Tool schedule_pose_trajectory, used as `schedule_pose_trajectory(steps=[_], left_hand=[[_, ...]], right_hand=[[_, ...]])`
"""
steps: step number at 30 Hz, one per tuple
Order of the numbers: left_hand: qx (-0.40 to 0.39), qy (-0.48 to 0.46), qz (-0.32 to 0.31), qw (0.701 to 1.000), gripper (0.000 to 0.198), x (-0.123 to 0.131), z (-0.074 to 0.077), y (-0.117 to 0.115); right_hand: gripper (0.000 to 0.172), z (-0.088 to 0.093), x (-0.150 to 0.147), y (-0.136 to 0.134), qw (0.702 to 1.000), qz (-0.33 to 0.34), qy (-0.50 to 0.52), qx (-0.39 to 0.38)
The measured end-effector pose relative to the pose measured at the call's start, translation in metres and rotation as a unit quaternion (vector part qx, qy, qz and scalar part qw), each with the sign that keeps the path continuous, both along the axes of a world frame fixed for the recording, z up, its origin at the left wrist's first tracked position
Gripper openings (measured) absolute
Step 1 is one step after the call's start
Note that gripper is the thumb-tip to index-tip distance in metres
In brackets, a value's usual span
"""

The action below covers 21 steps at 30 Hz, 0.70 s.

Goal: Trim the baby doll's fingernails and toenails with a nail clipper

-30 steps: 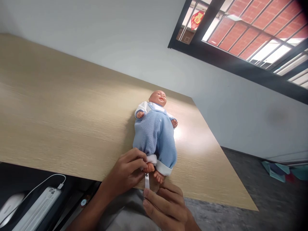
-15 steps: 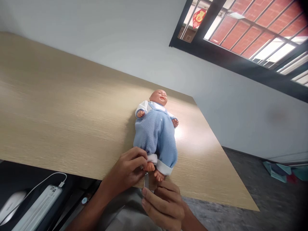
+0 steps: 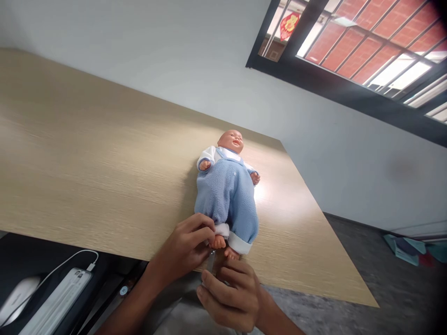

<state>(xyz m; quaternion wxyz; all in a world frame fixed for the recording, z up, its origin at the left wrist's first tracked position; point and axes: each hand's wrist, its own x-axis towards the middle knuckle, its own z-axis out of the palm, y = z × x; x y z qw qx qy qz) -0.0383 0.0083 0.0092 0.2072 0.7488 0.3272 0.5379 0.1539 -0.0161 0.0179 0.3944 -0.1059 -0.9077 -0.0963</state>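
A baby doll (image 3: 226,190) in blue fleece overalls and a white top lies on its back, head toward the wall and feet toward me. My left hand (image 3: 186,244) is closed round the doll's foot (image 3: 218,242) on the left side, fingers at the white trouser cuff. In my right hand (image 3: 232,293) is a small silvery nail clipper (image 3: 211,261), pinched between thumb and fingers. Its tip points up at the toes of the held foot; whether it touches them I cannot tell. The other foot (image 3: 231,253) sits just above my right knuckles.
The doll lies on a wooden table (image 3: 104,177) against a grey wall, below a barred window (image 3: 366,46). At lower left are a white power bank (image 3: 59,302) with a cable and a white rounded device (image 3: 17,298). Teal items (image 3: 401,249) lie on the floor at right.
My right hand has shifted slightly left and up with the nail clipper, closer to the feet. My left hand keeps its hold on the doll's foot.
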Motion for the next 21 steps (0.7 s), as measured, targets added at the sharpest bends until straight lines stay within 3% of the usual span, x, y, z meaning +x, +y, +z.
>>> schedule_pose_trajectory(steps=[15,21], left_hand=[[-0.006,0.006,-0.004,1.000,0.023,0.000,0.000,0.000],[-0.013,0.025,0.001,1.000,0.023,0.002,-0.005,0.000]], right_hand=[[0.012,0.009,0.005,0.006,1.000,0.015,-0.023,0.012],[0.017,0.021,0.005,0.006,0.998,0.019,-0.063,-0.007]])
